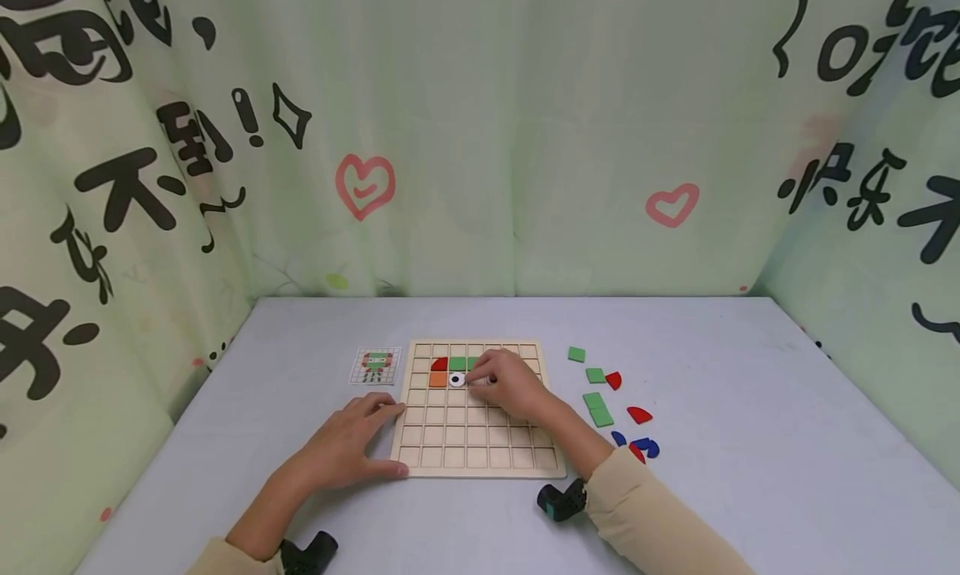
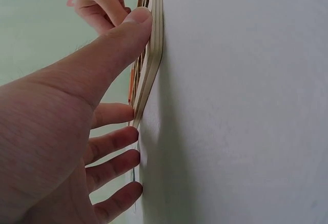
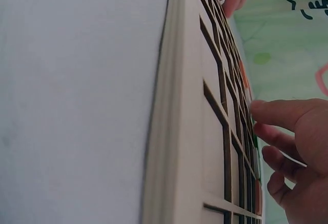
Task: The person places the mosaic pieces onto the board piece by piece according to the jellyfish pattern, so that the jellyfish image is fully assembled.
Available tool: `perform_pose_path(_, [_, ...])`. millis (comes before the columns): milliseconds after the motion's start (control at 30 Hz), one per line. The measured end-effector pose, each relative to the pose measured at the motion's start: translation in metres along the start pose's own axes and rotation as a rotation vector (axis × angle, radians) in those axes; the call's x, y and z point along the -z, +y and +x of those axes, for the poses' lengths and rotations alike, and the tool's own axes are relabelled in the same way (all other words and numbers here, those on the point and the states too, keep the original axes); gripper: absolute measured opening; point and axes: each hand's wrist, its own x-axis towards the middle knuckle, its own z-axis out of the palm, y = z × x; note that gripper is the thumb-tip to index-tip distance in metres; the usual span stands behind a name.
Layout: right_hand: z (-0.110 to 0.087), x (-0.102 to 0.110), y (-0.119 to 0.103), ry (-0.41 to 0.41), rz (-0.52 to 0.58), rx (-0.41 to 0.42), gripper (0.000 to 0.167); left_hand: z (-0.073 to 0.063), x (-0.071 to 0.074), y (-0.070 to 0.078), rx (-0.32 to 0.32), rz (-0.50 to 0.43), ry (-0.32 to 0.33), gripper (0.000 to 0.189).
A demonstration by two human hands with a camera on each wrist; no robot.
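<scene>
Left hand (image 1: 341, 443), fingers spread, should brace the lower-centre board (image 1: 476, 436); right hand (image 1: 510, 385), pinch impossible to tell, should align squarely.

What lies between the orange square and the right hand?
In the head view, a white disc with a black dot lies between the orange square and the right hand.

The curtain (image 1: 465, 125) bears "快乐" and "不".

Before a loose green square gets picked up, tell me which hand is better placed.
Probably the right hand: it is over the board, nearer the loose green squares to its right; the left hand touches the board's left edge.
</scene>
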Motion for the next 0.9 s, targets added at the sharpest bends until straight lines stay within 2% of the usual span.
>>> perform_pose_path(300, [-0.002, 0.0, 0.002, 0.014, -0.029, -0.01, 0.018, 0.001, 0.0, 0.001, -0.007, 0.0, -0.002, 0.083])
perform_pose_path(433, [-0.004, 0.003, 0.007, 0.033, -0.029, -0.043, 0.02, 0.001, -0.001, 0.001, -0.001, 0.001, -0.003, 0.083])
perform_pose_path(667, [-0.015, 0.016, 0.017, 0.071, -0.008, -0.091, 0.021, 0.0, 0.0, 0.001, -0.013, 0.003, 0.005, 0.082])
perform_pose_path(900, [-0.027, 0.034, 0.03, 0.107, -0.035, -0.112, 0.019, 0.0, 0.0, 0.002, -0.016, 0.004, 0.009, 0.082])
